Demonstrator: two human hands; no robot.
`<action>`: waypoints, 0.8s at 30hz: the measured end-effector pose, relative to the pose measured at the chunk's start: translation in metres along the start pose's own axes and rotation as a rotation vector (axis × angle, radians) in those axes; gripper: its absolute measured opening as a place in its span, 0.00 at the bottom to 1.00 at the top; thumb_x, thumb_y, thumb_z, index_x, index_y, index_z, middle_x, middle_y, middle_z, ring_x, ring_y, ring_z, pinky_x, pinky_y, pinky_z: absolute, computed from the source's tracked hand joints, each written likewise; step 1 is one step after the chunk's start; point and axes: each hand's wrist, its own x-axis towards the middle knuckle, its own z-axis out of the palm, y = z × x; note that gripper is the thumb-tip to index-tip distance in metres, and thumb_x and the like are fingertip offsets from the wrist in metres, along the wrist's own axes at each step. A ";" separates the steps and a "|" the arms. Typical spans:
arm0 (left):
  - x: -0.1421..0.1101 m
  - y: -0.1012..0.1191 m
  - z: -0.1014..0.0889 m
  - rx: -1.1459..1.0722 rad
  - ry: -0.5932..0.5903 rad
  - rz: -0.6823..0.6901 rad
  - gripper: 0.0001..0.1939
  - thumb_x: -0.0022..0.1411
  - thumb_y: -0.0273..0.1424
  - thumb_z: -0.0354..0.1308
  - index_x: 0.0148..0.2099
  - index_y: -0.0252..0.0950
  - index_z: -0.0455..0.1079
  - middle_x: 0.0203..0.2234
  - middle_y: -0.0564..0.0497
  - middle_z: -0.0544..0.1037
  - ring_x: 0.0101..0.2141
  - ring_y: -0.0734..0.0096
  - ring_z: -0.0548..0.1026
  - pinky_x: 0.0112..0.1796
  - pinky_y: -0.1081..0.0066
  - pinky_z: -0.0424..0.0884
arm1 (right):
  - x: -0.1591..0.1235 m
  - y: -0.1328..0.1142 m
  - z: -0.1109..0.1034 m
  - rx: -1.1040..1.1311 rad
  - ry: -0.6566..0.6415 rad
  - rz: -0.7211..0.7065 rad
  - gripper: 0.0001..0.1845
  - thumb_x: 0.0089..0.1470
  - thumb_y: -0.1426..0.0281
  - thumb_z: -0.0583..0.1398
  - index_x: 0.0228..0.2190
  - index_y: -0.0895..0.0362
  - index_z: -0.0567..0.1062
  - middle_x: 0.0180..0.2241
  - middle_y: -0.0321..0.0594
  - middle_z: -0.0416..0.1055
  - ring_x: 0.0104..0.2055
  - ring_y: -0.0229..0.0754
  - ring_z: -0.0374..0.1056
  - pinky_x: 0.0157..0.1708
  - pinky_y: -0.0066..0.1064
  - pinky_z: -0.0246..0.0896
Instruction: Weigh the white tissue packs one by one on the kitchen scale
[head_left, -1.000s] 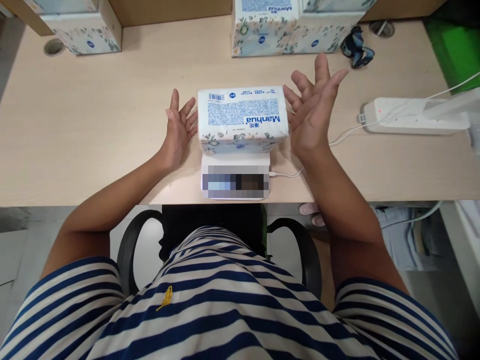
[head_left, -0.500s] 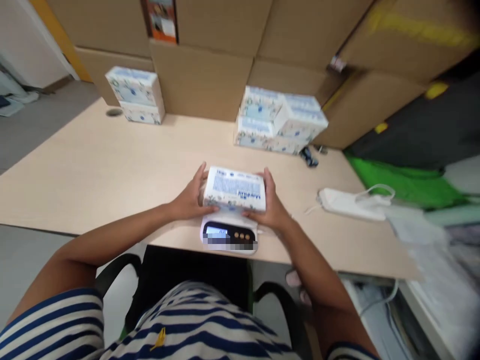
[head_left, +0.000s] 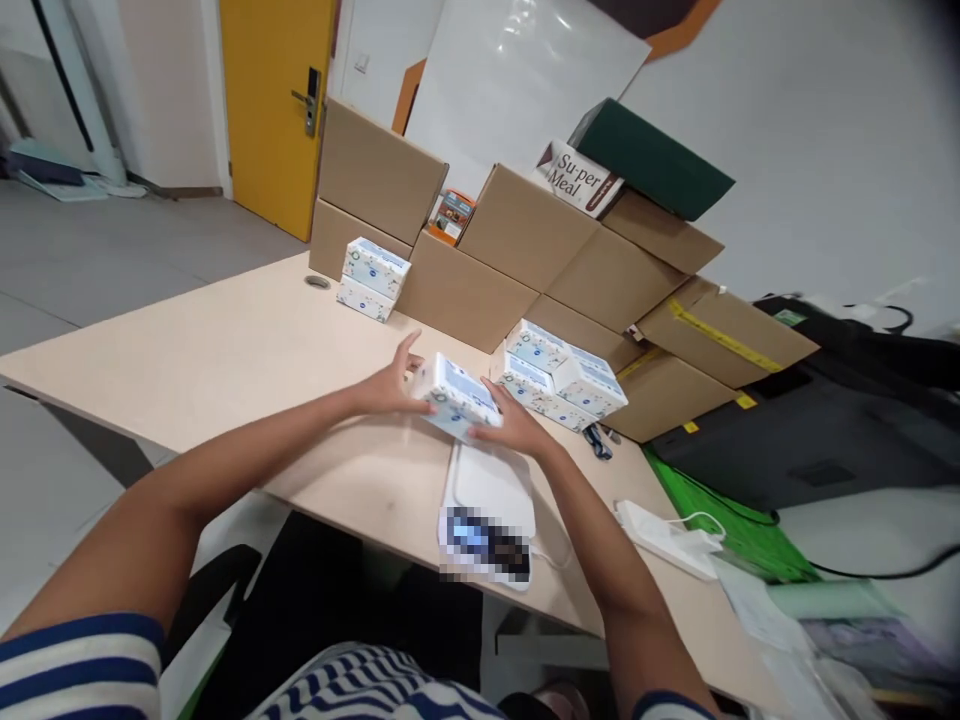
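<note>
White, floral-printed, block-shaped soft pack (head_left: pixel 454 396): long axis hand to hand; ends clasped by left fingers (head_left: pixel 420 406) and right fingers (head_left: pixel 486 433).

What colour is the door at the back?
The door is yellow, showing best in the current head view.
</note>
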 end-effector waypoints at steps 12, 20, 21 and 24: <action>-0.018 -0.068 -0.145 -0.111 0.435 -0.230 0.91 0.44 0.57 0.83 0.86 0.37 0.21 0.84 0.20 0.34 0.81 0.30 0.52 0.75 0.40 0.62 | 0.201 -0.134 0.091 -0.310 -0.326 0.131 0.65 0.49 0.53 0.78 0.76 0.64 0.58 0.78 0.68 0.57 0.75 0.68 0.65 0.73 0.49 0.65; -0.018 -0.084 -0.156 0.018 0.779 -0.258 0.61 0.69 0.63 0.65 0.86 0.43 0.37 0.82 0.27 0.48 0.76 0.36 0.65 0.76 0.43 0.60 | 0.261 -0.148 0.112 -0.302 -0.292 0.201 0.70 0.51 0.53 0.78 0.79 0.63 0.49 0.81 0.69 0.48 0.81 0.69 0.56 0.79 0.54 0.56; -0.020 -0.086 -0.155 0.048 0.771 -0.261 0.61 0.69 0.64 0.65 0.86 0.44 0.38 0.82 0.27 0.49 0.76 0.35 0.66 0.76 0.42 0.59 | 0.267 -0.148 0.114 -0.297 -0.282 0.207 0.71 0.51 0.54 0.78 0.80 0.63 0.48 0.82 0.69 0.47 0.82 0.69 0.54 0.80 0.54 0.55; -0.022 -0.087 -0.155 0.115 0.716 -0.274 0.61 0.69 0.64 0.64 0.86 0.43 0.38 0.82 0.27 0.50 0.73 0.32 0.68 0.74 0.40 0.61 | 0.282 -0.146 0.117 -0.287 -0.257 0.224 0.71 0.50 0.55 0.78 0.80 0.65 0.49 0.83 0.71 0.44 0.82 0.71 0.53 0.80 0.57 0.56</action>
